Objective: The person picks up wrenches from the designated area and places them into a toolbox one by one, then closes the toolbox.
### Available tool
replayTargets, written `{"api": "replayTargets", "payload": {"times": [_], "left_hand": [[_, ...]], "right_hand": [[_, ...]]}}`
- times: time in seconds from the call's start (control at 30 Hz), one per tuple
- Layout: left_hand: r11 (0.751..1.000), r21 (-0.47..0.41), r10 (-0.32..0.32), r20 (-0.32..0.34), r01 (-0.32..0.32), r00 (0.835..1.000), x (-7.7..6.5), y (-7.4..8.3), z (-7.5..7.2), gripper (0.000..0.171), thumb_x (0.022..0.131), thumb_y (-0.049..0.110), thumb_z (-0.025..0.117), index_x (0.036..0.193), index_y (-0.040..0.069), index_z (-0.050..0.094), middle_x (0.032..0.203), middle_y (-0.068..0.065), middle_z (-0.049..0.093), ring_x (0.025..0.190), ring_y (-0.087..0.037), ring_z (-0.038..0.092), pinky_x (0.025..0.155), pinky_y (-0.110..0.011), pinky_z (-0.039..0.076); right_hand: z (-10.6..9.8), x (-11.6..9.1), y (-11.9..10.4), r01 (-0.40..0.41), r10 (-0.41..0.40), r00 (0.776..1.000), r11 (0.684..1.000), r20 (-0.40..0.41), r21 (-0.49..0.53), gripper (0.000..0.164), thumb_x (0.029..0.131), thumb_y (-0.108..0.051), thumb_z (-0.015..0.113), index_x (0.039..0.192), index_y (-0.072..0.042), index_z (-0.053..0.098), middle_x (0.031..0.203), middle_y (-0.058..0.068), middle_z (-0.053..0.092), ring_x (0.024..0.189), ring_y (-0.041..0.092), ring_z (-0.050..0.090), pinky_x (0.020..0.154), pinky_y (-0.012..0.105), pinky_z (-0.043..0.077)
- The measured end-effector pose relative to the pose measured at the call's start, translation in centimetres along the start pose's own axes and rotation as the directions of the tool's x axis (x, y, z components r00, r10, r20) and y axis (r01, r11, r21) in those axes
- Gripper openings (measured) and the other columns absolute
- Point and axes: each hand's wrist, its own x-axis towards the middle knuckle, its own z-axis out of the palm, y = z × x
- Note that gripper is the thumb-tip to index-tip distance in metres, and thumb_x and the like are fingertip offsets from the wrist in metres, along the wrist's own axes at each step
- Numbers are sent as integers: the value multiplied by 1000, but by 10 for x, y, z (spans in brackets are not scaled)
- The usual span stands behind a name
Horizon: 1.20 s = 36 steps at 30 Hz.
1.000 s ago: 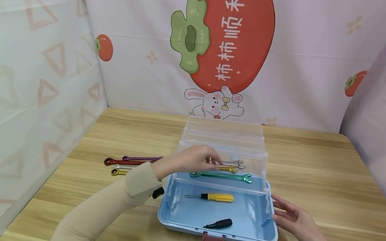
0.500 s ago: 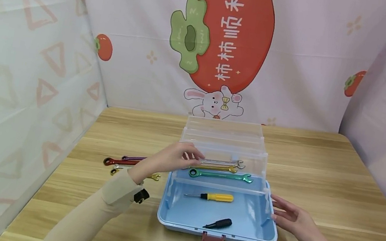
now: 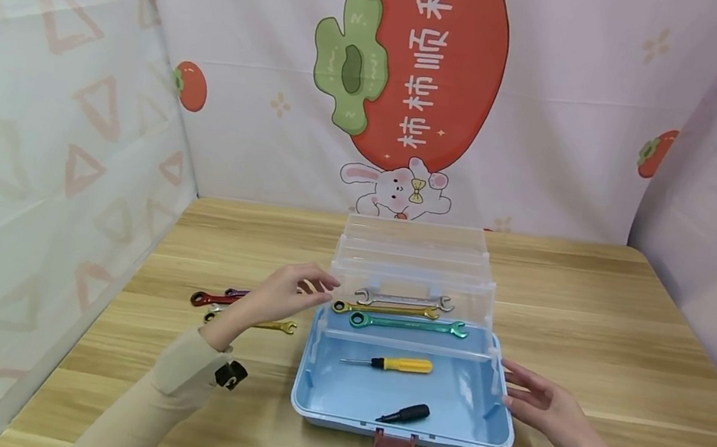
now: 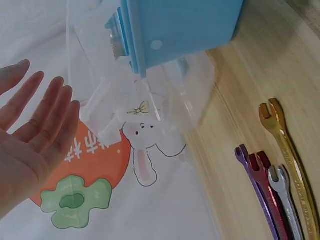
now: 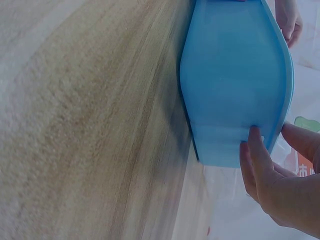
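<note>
On wood-grained counter (image 3: 572, 286), light-blue plastic toolbox (image 3: 347, 392), with clear tray (image 3: 341, 336) at its back

Left hand (image 3: 285, 294) farther left than a second ago, beside clear tray, fingers apart, holding nothing; right hand (image 3: 546, 410) spread against toolbox's outer wall

In clear tray, now fully uncovered and seemingly settled: glossy green wrench (image 3: 409, 324), gold wrench (image 3: 385, 309), silver wrench (image 3: 404, 301), roughly parallel

Work seemingly part done: on counter at left, metallic second gold wrench (image 4: 289, 147), red wrench (image 4: 268, 192), second silver wrench (image 4: 286, 194), purple wrench (image 4: 256, 185)

On smooth toolbox floor, yellow-handled screwdriver (image 3: 407, 365), shorter black tool (image 3: 410, 413)
</note>
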Motion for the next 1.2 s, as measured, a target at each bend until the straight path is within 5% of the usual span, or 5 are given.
{"api": "replayTargets", "payload": {"times": [0.57, 0.8, 1.03, 1.2], "left_hand": [[996, 18, -91, -15, 92, 996, -35, -35, -2, 21, 84, 10, 59, 104, 3, 61, 100, -13, 60, 84, -16, 57, 73, -31, 48], [990, 87, -112, -23, 114, 993, -45, -46, 0, 20, 83, 9, 60, 101, 0, 63, 98, -13, 60, 86, -23, 58, 73, -39, 49], [975, 143, -169, -18, 170, 985, -54, -56, 1, 21, 82, 11, 62, 100, 1, 63, 98, -10, 62, 87, -27, 58, 72, -38, 48], [959, 190, -207, -36, 210, 978, -59, -66, 1, 21, 80, 15, 65, 98, 4, 65, 96, -6, 62, 85, -23, 58, 71, -36, 47]], "right_hand": [[0, 0, 1, 19, -19, 1000, 999, 4, 27, 64, 84, -17, 60, 135, 5, 28, 129, 33, 36, 99, 3, 55, 79, 27, 48], [-1, 0, 0, 8, -8, 1000, 1000, 6, 6, 63, 84, -19, 59, 135, 3, 28, 129, 32, 36, 105, 18, 55, 79, 29, 48], [-1, -1, 1, 15, -16, 1000, 1000, 11, 19, 63, 85, -17, 59, 135, 4, 28, 129, 32, 36, 103, 12, 55, 79, 29, 48], [0, 0, 1, 5, -5, 1000, 1000, 7, 19, 63, 85, -18, 59, 135, 4, 28, 129, 32, 36, 106, 21, 54, 79, 29, 48]]}}
